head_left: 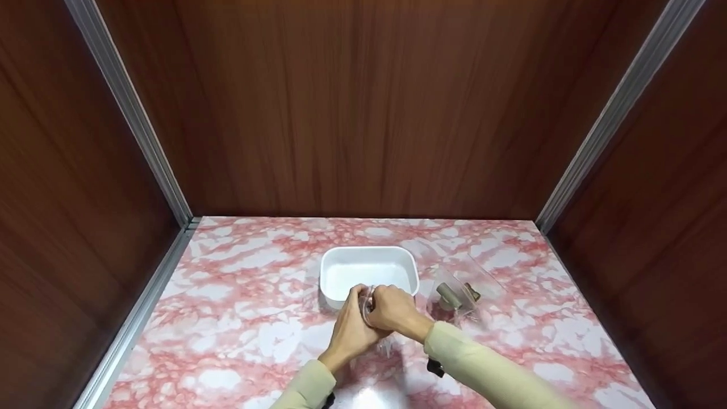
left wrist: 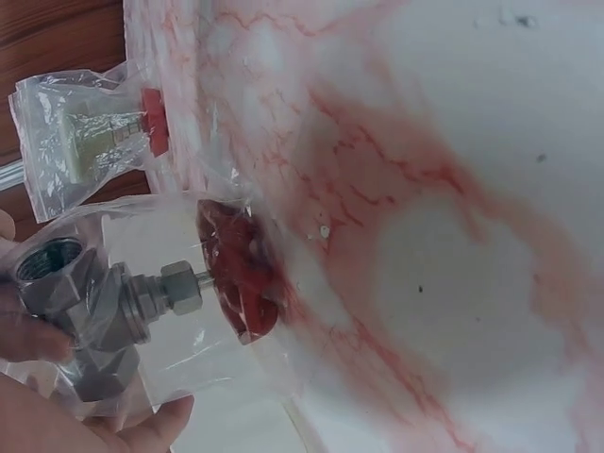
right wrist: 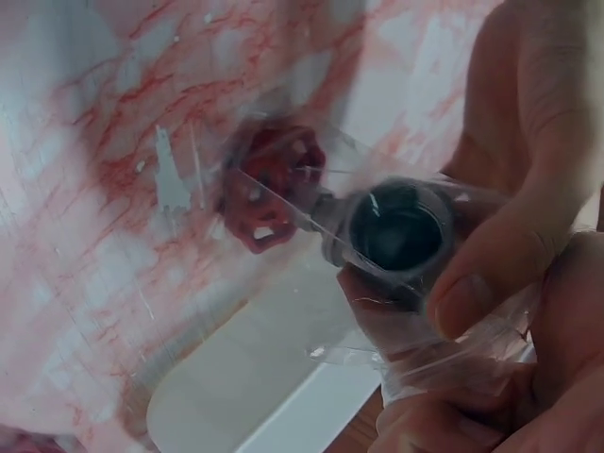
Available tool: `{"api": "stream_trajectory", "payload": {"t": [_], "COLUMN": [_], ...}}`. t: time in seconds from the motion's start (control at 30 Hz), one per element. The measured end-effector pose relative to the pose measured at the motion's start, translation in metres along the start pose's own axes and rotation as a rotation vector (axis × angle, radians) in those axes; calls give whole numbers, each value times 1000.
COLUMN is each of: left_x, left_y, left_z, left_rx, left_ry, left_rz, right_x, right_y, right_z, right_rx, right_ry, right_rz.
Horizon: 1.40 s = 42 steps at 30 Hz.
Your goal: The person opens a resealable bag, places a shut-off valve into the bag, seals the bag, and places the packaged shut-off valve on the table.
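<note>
My left hand grips a grey metal valve inside a clear plastic bag. The valve has a red handwheel and an open threaded end, also visible in the right wrist view. Close against the left hand, my right hand has its fingers curled on the bag's plastic. Both hands are at the near edge of a white tub. In the head view the hands cover most of the valve. Overlapping fingers partly hide the right hand's hold.
Right of the tub lie clear bags with a grey-green cylindrical part and a brownish part. In the left wrist view, another bagged fitting has a red handle. Brown panels enclose the red-and-white marbled table.
</note>
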<state>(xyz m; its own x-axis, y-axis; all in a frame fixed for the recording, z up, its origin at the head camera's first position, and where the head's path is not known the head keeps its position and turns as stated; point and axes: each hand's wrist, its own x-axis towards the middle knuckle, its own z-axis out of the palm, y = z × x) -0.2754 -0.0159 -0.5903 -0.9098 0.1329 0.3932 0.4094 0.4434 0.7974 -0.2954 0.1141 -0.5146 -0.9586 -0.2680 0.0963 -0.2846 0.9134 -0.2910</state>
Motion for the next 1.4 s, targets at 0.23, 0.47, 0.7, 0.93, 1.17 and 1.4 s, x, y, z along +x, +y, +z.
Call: {"api": "stream_trajectory", "payload": {"t": [0.23,0.47,0.7,0.93,1.17,1.4], "left_x": [2,14,23,23,23,22], "left_y": [2,1,6,6,1,2], "left_z": [-20,-42,-44,-41,-44,-50], "left_rx": [-83,-284,-297,-296,-336,-322], "left_ry": [-158,-239,-191,-163,-138,-86], "left_rz": [0,9,-11,15,3,-4], "right_x": [-8,-28,-52,-62,-63,-63], "right_y": [10,27,35,38,40,43], "right_z": [-27,-55,-60,-41,-33,-40], "right_rx": [243,332,231,299,370,355], "right_ry": [-60,-102,-349,-269,-75,25], "right_rz": [-138,-185,-179,-280,-347,-350]}}
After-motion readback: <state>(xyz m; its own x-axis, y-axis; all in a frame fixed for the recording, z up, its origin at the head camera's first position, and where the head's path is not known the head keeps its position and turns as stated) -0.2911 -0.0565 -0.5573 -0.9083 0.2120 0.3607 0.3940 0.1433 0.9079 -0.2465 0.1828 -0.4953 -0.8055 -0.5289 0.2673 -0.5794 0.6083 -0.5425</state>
